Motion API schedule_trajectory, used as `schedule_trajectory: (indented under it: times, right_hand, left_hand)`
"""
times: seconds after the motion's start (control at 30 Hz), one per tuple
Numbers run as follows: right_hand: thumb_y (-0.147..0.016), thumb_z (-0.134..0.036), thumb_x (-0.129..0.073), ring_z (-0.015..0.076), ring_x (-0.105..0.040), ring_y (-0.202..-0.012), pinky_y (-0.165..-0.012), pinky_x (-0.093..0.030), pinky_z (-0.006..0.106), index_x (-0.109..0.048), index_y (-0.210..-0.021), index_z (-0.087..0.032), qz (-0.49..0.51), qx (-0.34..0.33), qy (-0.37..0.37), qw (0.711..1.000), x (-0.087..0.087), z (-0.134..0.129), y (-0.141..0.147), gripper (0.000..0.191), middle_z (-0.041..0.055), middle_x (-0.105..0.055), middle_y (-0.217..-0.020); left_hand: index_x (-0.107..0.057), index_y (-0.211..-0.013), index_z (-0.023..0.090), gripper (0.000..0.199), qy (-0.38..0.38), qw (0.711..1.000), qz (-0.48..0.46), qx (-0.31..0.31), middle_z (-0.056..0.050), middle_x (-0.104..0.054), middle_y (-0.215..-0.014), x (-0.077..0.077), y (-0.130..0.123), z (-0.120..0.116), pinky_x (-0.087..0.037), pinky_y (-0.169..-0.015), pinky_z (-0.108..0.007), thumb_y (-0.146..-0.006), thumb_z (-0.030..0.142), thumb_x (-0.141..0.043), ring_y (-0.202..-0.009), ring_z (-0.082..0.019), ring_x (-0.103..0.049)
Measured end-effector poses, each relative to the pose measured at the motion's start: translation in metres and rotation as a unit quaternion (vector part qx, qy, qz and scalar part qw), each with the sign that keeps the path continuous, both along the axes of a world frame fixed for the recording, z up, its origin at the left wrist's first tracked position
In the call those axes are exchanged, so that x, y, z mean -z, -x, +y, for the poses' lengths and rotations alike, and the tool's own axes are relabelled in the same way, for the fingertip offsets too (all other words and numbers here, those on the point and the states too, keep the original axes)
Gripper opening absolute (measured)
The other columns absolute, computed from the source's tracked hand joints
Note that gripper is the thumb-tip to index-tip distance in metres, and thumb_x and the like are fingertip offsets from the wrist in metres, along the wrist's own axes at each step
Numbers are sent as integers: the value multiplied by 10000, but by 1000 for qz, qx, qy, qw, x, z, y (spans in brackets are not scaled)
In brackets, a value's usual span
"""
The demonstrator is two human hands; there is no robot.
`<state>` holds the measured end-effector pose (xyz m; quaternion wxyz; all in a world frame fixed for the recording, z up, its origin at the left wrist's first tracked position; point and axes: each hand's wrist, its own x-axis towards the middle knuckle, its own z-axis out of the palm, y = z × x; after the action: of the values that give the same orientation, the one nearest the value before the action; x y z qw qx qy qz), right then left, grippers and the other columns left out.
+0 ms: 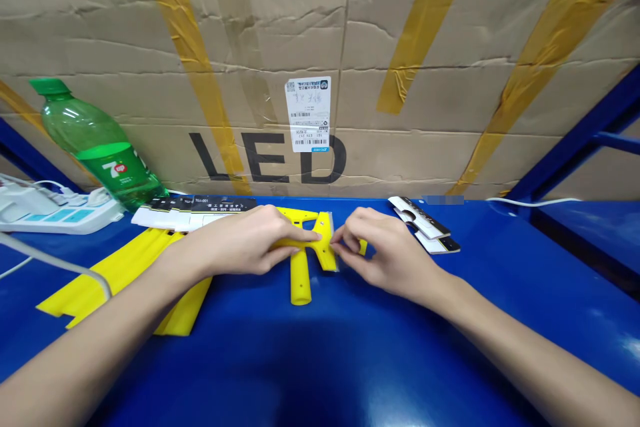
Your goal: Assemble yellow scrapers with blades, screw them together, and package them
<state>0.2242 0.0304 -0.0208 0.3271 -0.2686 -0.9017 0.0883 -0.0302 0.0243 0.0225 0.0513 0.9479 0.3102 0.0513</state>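
Note:
A yellow plastic scraper (301, 280) lies on the blue surface, its round handle end toward me. My left hand (250, 237) closes on it from the left, the index finger laid on the scraper head. A thin, pale blade or strip runs along the head's right edge. My right hand (383, 247) pinches thumb and forefinger at that edge; what is between the fingertips is too small to make out. A small yellow piece (363, 247) shows partly behind my right hand.
Several yellow scraper pieces (115, 270) lie at left beside black-and-white printed cards (195, 212). More folded cards (425, 227) rest at right. A green soda bottle (100, 147) and white power strip (85, 217) with cables stand back left. A large cardboard box (270, 33) forms the back.

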Motion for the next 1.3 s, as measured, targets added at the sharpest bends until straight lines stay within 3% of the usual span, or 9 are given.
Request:
schedule_trajectory:
  times: [0.2,0.4,0.6,0.7,0.87,0.97,1.03,1.13,1.3]
  right_hand:
    - [-1015,-128,-426,211,-609,-821,-721,-405,365,-625,-845,-193,-103,-24,-145,984,8,-10,-1,270,93,-736,-846]
    - [-920,-94,-514,243,-616,-906,-758,-435,391,-629,-886,-171,-74,-35,-120,989,7,-18,-6,142,117,-726,-931]
    - [-896,-164,-595,202,-665,-863,-750,-488,338,-480,-788,-228,132,70,88,985,4,-19,-5,170,50,-700,-874]
    - [-859,-295,-707,190,-676,-749,-671,-504,313,-553,-893,-228,247,160,262,919,0,-12,-8,171,27,-720,-803]
    - [-739,-355,-840,177,-713,-743,-787,-549,336,-717,-1020,-173,268,48,525,806,-4,-9,-12,356,41,-788,-833]
    - [-622,-323,-921,146,-679,-659,-713,-532,293,-748,-857,-154,288,40,536,792,-7,-12,-9,337,19,-768,-737]
    - [-544,-282,-959,128,-645,-599,-656,-511,270,-722,-763,-156,306,57,534,786,-8,-13,-8,346,-17,-718,-617]
    - [-504,-263,-973,120,-633,-571,-639,-506,266,-693,-726,-159,323,71,541,773,-9,-12,-8,372,-18,-720,-607]
    - [-527,-258,-967,116,-634,-564,-625,-491,251,-674,-724,-159,322,58,544,773,-9,-12,-9,367,-9,-732,-609]
  left_hand:
    - [-690,-1327,266,387,14,1000,10,-5,-64,-812,-1032,-3,-2,1,-524,-725,-281,-960,193,-588,-813,-212,-755]
    - [-702,-1309,268,367,2,1000,-15,-1,-69,-813,-1032,-1,3,4,-537,-750,-270,-964,219,-587,-838,-213,-761]
    - [-673,-1353,257,395,-27,1000,0,13,-74,-796,-922,0,-1,1,-498,-655,-275,-983,210,-543,-736,-205,-722]
    - [-633,-1400,261,410,-61,998,1,17,-62,-751,-844,1,-5,-3,-467,-636,-292,-1020,233,-484,-689,-197,-673]
    - [-607,-1411,242,430,-169,985,15,35,-47,-665,-797,6,-12,-7,-447,-586,-272,-1047,204,-380,-645,-170,-606]
    - [-579,-1424,215,445,-226,973,36,38,-71,-702,-883,11,-14,-8,-499,-624,-282,-1006,148,-440,-717,-191,-659]
    - [-549,-1445,253,539,-243,969,43,30,-139,-690,-1227,12,-15,-9,-540,-670,-316,-935,84,-503,-847,-228,-709]
    - [-442,-1505,415,875,-219,972,79,25,-126,-331,-1657,8,-17,-12,-564,-670,-334,-766,-48,-519,-998,-271,-724]
    - [-364,-1551,433,1033,-160,980,103,51,-67,-184,-1720,4,-22,-14,-607,-773,-418,-679,-115,-451,-1200,-353,-665]
